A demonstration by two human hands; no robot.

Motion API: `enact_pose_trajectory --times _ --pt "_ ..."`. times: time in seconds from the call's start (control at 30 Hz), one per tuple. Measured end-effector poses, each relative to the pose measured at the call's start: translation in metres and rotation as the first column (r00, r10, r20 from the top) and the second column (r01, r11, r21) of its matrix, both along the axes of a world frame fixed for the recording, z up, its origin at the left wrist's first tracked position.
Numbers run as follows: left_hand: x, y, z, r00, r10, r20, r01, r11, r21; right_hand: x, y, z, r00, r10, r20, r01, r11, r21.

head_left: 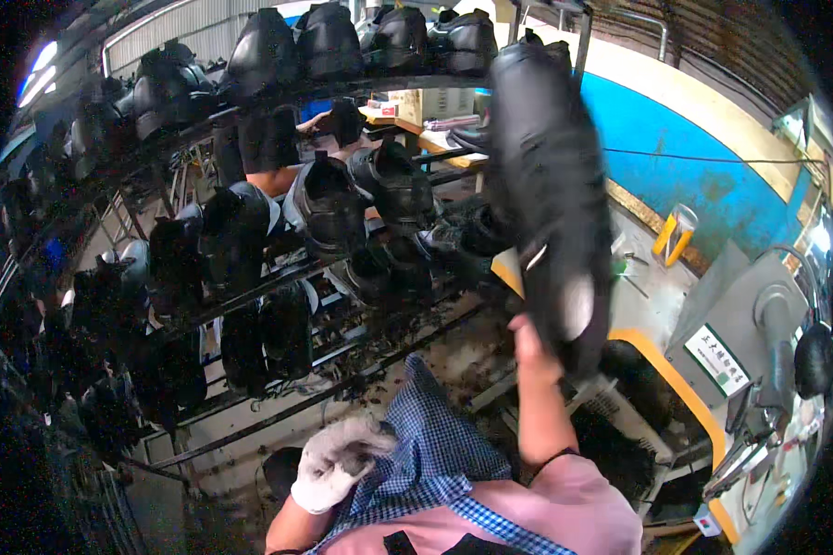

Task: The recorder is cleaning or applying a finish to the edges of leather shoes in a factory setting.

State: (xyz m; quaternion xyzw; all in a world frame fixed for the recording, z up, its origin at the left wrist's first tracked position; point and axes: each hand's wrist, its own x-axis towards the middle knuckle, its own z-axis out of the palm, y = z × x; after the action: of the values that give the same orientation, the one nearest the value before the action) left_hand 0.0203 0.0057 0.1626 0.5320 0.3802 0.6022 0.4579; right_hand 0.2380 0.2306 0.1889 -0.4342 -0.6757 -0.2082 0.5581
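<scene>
My right hand (530,350) is bare and raised, closed on a black shoe (555,185). The shoe stands nearly upright above the hand, smeared by motion, with a pale patch low on it; most of my fingers are hidden behind it. My left hand (341,458) wears a whitish knitted glove and is held low in front of the blue checked apron (444,435). Its fingers are curled in, and whatever they hold, if anything, does not show. Left of the raised shoe, more black shoes (329,203) sit on a dark metal rack (250,291).
The rack curves across the left and far side with several tiers of shoes. At the right stands a yellow-edged worktable (671,370) bearing a grey machine (736,314) and a yellow-and-clear container (674,233). Part of another person's arm (273,180) shows behind the rack.
</scene>
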Motion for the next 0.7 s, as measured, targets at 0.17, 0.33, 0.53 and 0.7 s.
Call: enact_pose_trajectory --times 0.17,0.33,0.53,0.7 --pt "0.014 -0.012 -0.037 0.936 0.255 0.243 -0.213 0.959 -0.185 -0.009 0.093 0.118 0.307 0.730 -0.611 -0.681 0.617 0.395" --pt "0.017 -0.022 -0.049 0.919 0.383 0.098 -0.340 0.892 -0.298 -0.022 0.198 0.199 0.233 0.713 -0.661 -0.835 0.496 0.240" --pt "0.013 -0.030 -0.071 0.853 0.464 0.238 -0.376 0.863 -0.337 -0.022 0.228 0.234 0.386 0.490 -0.781 -0.878 0.456 -0.147" --pt "0.006 -0.036 -0.089 0.834 0.478 0.276 -0.362 0.851 -0.380 -0.040 0.238 0.223 0.537 0.635 -0.555 -0.678 0.717 0.164"
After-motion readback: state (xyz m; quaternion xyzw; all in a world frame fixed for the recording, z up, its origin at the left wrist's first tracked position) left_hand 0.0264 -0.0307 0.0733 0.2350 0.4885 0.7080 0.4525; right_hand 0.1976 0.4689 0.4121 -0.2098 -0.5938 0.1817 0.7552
